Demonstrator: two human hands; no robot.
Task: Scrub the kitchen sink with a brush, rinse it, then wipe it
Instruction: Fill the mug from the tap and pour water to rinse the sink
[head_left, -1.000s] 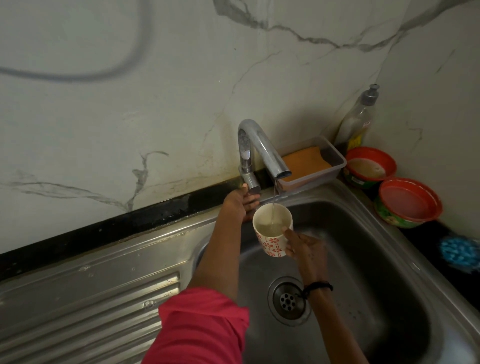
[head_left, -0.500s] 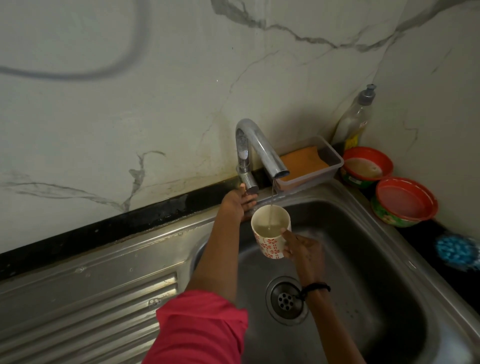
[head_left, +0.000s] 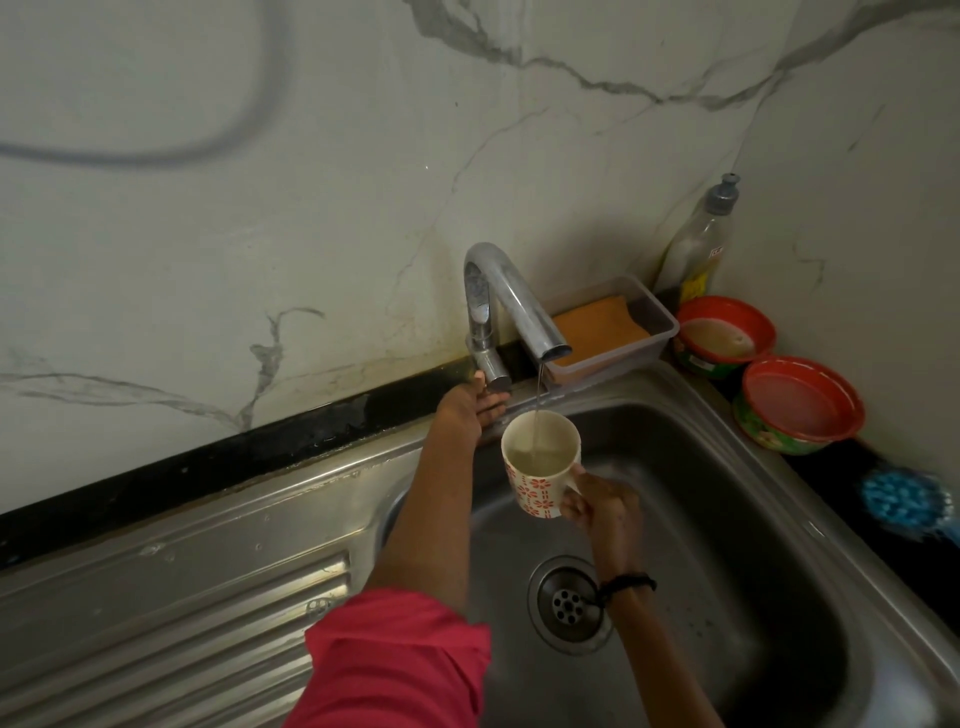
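Right hand is gripping the mug by its handle under the tap stream | left hand is closing on the lever | sink at 5 o'clock | mug is filling, getting heavier, wet, breakable.

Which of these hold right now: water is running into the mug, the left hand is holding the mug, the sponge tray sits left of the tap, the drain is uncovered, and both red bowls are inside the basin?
1. Water is running from the tap into the mug. True.
2. The left hand holds the mug. False: the left hand is at the tap lever; the right hand holds the mug by its handle.
3. The sponge tray sits left of the tap. False: it sits to the right, behind the basin.
4. The drain is uncovered. True.
5. Both red bowls are inside the basin. False: they stand on the counter to the right.
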